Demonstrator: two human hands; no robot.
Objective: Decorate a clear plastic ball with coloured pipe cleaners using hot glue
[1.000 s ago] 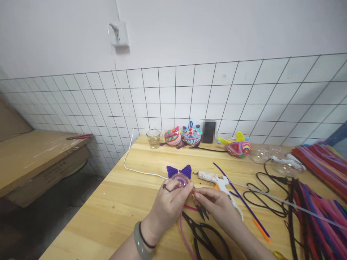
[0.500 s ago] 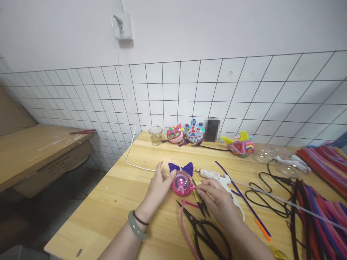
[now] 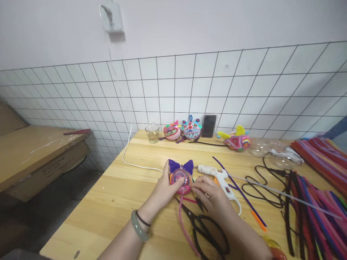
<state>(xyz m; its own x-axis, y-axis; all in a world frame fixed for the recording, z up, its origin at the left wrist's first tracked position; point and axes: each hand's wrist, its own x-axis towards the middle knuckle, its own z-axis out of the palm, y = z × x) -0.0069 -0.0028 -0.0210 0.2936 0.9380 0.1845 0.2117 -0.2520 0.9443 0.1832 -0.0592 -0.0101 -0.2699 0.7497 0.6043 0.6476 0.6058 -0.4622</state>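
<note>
A clear plastic ball with pink trim and two purple pipe-cleaner ears point(image 3: 181, 177) is upright in my left hand point(image 3: 166, 186); its thumb presses across the ball's front. My right hand point(image 3: 207, 189) is closed in a pinch at the ball's lower right edge, on the end of a pink pipe cleaner that its fingertips mostly hide. Another pink strand point(image 3: 182, 220) hangs from the ball's underside toward the table's front. Black-handled scissors point(image 3: 199, 225) lie under and between my hands, their tips near the ball. Just right of the ball rests a white glue gun point(image 3: 217, 175).
Behind stand a glass cup point(image 3: 152, 133), finished decorated balls point(image 3: 191, 130), a fish-like one point(image 3: 238, 142) and a dark blurred rectangle point(image 3: 209, 125). To the right lie clear plastic balls point(image 3: 260, 147), a black cable point(image 3: 261, 187), a purple pipe cleaner point(image 3: 241, 195) and pipe-cleaner bundles point(image 3: 317, 216).
My left thumb has moved over the ball's front, and the ball has tilted slightly. My right hand stays pinched at its edge. The whole view has shifted a little.
</note>
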